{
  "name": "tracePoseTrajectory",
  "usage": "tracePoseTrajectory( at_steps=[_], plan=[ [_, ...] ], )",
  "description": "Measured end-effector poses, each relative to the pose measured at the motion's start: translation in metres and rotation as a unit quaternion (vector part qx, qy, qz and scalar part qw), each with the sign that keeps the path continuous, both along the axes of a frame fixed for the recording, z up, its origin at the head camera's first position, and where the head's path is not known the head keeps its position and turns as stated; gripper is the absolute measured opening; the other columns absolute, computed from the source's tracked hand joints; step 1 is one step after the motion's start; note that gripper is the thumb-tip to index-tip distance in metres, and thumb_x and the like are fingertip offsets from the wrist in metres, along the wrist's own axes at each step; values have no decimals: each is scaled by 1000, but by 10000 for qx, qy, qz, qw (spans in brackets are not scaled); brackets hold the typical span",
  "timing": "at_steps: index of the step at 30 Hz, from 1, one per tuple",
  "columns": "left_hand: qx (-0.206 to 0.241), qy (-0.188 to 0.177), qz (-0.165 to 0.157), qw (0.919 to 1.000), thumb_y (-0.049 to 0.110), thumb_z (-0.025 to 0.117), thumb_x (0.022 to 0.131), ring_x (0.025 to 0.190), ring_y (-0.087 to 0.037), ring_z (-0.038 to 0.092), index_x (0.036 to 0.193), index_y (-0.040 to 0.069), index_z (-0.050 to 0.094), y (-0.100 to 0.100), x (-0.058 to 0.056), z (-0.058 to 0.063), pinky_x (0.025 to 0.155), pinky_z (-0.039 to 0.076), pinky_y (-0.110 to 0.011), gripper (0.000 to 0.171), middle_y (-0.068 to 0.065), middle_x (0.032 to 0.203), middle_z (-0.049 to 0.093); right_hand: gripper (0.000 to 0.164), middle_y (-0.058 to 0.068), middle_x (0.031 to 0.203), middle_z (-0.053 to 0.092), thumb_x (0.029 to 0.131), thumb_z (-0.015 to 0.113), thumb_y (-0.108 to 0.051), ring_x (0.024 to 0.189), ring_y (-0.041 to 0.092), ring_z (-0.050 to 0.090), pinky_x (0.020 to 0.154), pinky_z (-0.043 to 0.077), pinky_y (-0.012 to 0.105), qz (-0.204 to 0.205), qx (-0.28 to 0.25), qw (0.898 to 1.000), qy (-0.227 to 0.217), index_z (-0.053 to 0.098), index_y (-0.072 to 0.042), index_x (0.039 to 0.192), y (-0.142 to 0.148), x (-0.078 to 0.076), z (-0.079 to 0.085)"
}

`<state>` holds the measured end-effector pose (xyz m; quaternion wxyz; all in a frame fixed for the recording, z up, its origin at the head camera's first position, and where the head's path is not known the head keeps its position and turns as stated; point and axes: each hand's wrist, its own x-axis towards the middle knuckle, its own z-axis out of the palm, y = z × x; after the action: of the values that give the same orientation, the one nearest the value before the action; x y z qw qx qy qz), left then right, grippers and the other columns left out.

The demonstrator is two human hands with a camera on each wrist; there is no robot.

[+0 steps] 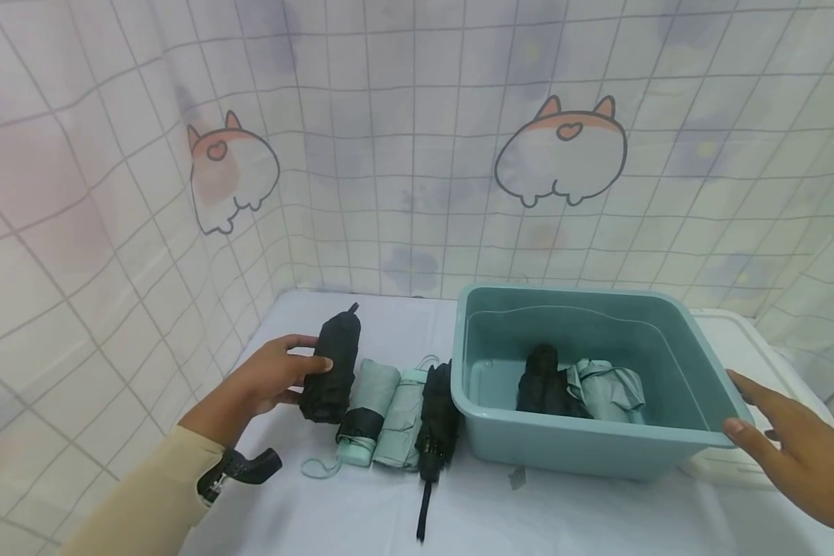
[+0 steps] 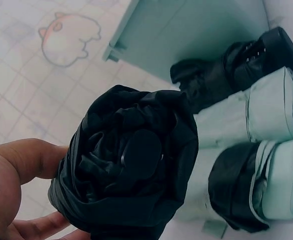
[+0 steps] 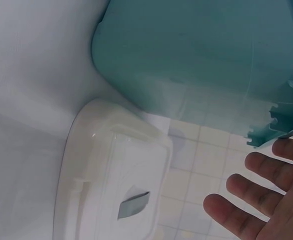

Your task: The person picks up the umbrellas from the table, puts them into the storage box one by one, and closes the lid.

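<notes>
The left hand [image 1: 281, 374] grips a folded black umbrella [image 1: 332, 363], thumb on its near face and fingers [image 1: 299, 341] curled round the side at ten o'clock. The umbrella leans, its small loop at one o'clock; I cannot tell whether its lower end touches the bench [image 1: 528, 517]. At the left wrist, a black device [image 1: 232, 472] sits over a beige sleeve [image 1: 156, 494].

Just beside the held umbrella, towards four o'clock, lies a pale green umbrella [image 1: 382, 380] with a dark band round it and a cord loop at its eight o'clock. Next come a second green umbrella [image 1: 399, 425] and another black umbrella [image 1: 438, 417] — its strap trailing to six o'clock, its upper part close against a teal bin [image 1: 570, 452].

The right hand [image 1: 806, 455] is at the bin's four o'clock corner, fingers spread and nearly straight, fingertips at the rim and not curled round anything. Inside the bin lies a dark bundle [image 1: 544, 382], with a green bundle [image 1: 608, 390] touching it at three o'clock. A white plastic piece [image 1: 750, 355] sits beyond the bin's three o'clock end — and at twelve hangs a grid-patterned curtain [image 1: 403, 154] with printed animal figures.
</notes>
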<state>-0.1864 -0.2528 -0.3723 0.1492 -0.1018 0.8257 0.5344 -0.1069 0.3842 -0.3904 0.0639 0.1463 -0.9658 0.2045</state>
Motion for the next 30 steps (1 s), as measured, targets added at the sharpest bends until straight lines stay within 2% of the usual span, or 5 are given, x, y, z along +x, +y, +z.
tracePoseTrajectory(
  at_steps=[9,30],
  plan=[
    [137,133,-234,9995,26,73,95,118,-41,60,153,7,37,16,4,15,94,54,-56,72,-24,134,57,69,42,133,49,107,56,-25,113,64,48,73,50,73,34,-61,9999,88,21,5,158,2,-1,-1],
    [332,238,-294,9987,28,74,95,119,-39,60,154,9,38,36,8,36,96,53,-57,72,-21,134,58,68,44,131,49,107,55,-25,113,64,47,74,49,75,-68,-70,9999,57,23,9,156,-5,1,1]
  ],
)
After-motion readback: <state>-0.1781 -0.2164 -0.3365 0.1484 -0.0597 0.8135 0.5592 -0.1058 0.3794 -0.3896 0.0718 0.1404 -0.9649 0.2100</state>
